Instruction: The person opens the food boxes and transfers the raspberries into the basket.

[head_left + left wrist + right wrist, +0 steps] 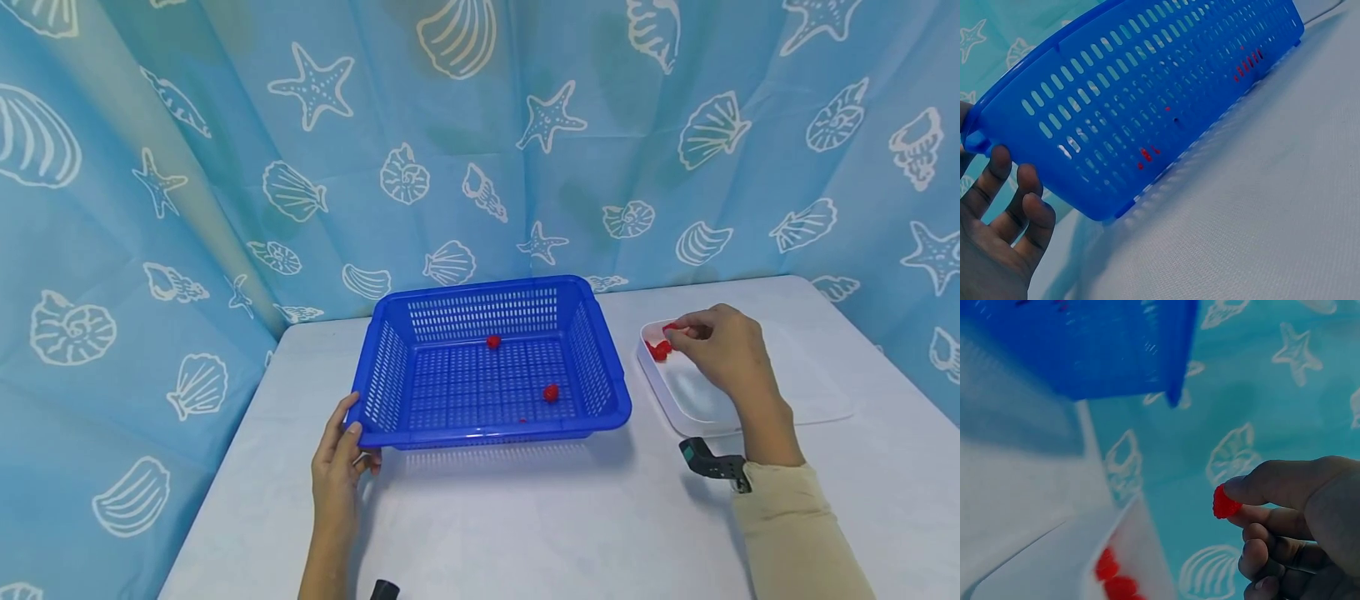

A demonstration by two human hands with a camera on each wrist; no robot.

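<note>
My left hand (337, 471) grips the near left corner of a blue plastic basket (487, 435) with slotted sides. In the left wrist view, curled fingers (1027, 181) show just below its rim. Red raspberries lie inside it, one near the back wall (493, 342) and another toward the right (551, 392). Over the far left corner of a white tray (663, 404), my right hand (726, 354) pinches a raspberry (1225, 502) between thumb and index finger, its other fingers curled in. More raspberries (1110, 569) sit in that corner of the tray, partly hidden by the hand in the head view.
Both containers stand on a white-covered table (480, 525), the tray to the right of the basket. A flat whitish lid-like piece (802, 383) lies right of the tray. Behind hangs a blue curtain (480, 125) with white shells and starfish.
</note>
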